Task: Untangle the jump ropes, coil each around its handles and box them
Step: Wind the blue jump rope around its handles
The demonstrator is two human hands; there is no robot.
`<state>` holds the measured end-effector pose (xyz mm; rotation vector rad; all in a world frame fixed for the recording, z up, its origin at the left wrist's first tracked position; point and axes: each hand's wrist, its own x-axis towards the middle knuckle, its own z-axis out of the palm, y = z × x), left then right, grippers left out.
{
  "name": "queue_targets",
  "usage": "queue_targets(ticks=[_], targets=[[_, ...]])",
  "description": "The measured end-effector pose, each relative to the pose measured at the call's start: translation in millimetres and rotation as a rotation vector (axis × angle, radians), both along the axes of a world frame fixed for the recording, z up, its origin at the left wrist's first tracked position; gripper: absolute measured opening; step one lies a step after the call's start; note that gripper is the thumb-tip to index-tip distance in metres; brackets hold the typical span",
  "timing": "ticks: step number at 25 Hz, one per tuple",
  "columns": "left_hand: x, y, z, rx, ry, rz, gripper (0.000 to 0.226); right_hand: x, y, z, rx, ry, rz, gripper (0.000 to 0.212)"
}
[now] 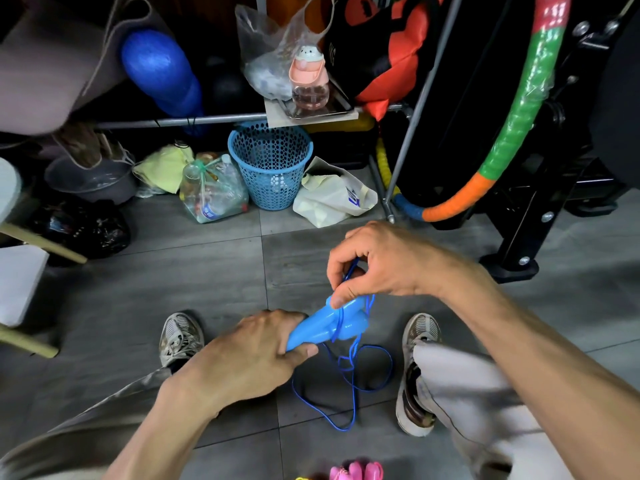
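left hand [256, 344] gripping both blue handles [323, 323] side by side, right hand [377, 263] pinching blue rope [349, 375] just above them, a few turns around handles, slack looped on grey floor [207, 271] between shoes [180, 336], pink handles [356, 471] at bottom edge

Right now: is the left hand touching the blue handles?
Touching. The head view shows the left hand gripping the lower ends of the blue handles, fingers and thumb wrapped around them.
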<state>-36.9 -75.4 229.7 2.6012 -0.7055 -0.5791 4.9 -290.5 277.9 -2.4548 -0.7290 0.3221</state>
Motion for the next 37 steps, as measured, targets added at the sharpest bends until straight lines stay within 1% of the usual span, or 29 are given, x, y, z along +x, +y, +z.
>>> queue_targets(ticks=[1, 3, 5, 6, 8, 9, 10, 12, 14, 16, 17, 19, 21, 22, 24, 25, 27, 29, 30, 31, 32, 33, 34, 35, 37], targets=[[-3, 1, 1, -0.001, -0.026, -0.035, 0.020, 0, 2, -2, 0.032, 0.049, 0.025, 0.019], [-10, 2, -2, -0.025, -0.100, -0.103, 0.025, 1, 5, -7, 0.093, 0.187, 0.074, 0.017], [-15, 3, -4, -0.119, -0.217, -0.149, 0.031, 2, 5, -10, 0.189, 0.413, 0.089, 0.012], [-15, 3, -2, -0.192, -0.237, -0.154, 0.031, 2, 4, -9, 0.285, 0.528, 0.082, 0.010], [-15, 3, 5, -0.353, -0.192, -0.115, 0.031, 2, 1, -9, 0.559, 0.700, 0.033, 0.022], [-14, 4, 8, -0.421, -0.181, -0.073, 0.031, 1, 2, -10, 0.691, 0.757, 0.009, 0.029], [-14, 4, 12, -0.478, -0.182, -0.025, 0.030, 0, 5, -9, 0.799, 0.791, -0.008, 0.031], [-15, 3, 17, -0.582, -0.174, 0.078, 0.030, -1, 12, -15, 0.952, 0.836, -0.095, 0.021], [-17, 1, 19, -0.682, -0.148, 0.194, 0.044, 2, 16, -22, 1.094, 0.909, -0.280, 0.011], [-15, -1, 19, -0.737, -0.163, 0.238, 0.053, 8, 20, -27, 1.186, 0.966, -0.432, 0.013], [-13, -2, 19, -0.750, -0.169, 0.248, 0.052, 10, 21, -30, 1.215, 0.973, -0.469, 0.016], [-9, -1, 18, -0.807, -0.149, 0.274, 0.046, 11, 23, -35, 1.258, 0.952, -0.451, 0.032], [-6, 3, 18, -0.892, -0.104, 0.304, 0.042, 13, 18, -40, 1.291, 0.832, -0.404, 0.047], [-5, 5, 19, -0.934, -0.062, 0.316, 0.040, 15, 15, -43, 1.301, 0.738, -0.374, 0.046], [-4, 8, 21, -1.043, 0.077, 0.335, 0.037, 17, 11, -42, 1.283, 0.561, -0.351, 0.027], [-5, 8, 23, -1.089, 0.150, 0.345, 0.035, 17, 11, -40, 1.256, 0.519, -0.359, 0.022], [-8, 6, 24, -1.139, 0.281, 0.346, 0.034, 14, 15, -37, 1.121, 0.478, -0.424, 0.022], [-12, 1, 24, -1.196, 0.416, 0.327, 0.035, 8, 28, -41, 0.927, 0.441, -0.508, 0.012], [-12, -1, 22, -1.234, 0.461, 0.349, 0.034, 3, 37, -44, 0.882, 0.396, -0.540, 0.009], [-9, -1, 19, -1.269, 0.481, 0.418, 0.032, -2, 47, -47, 0.832, 0.293, -0.574, 0.012], [-3, 0, 15, -1.291, 0.471, 0.529, 0.027, -6, 55, -53, 0.739, 0.141, -0.579, 0.016], [4, 2, 10, -1.283, 0.422, 0.639, 0.023, -11, 63, -57, 0.579, -0.001, -0.545, 0.018], [11, 4, 6, -1.227, 0.323, 0.715, 0.020, -16, 69, -59, 0.407, -0.096, -0.505, 0.015], [16, 6, 0, -1.117, 0.179, 0.738, 0.023, -22, 74, -58, 0.277, -0.128, -0.470, 0.012], [20, 9, -10, -0.818, -0.118, 0.674, 0.031, -28, 76, -51, 0.136, -0.121, -0.403, 0.007]])
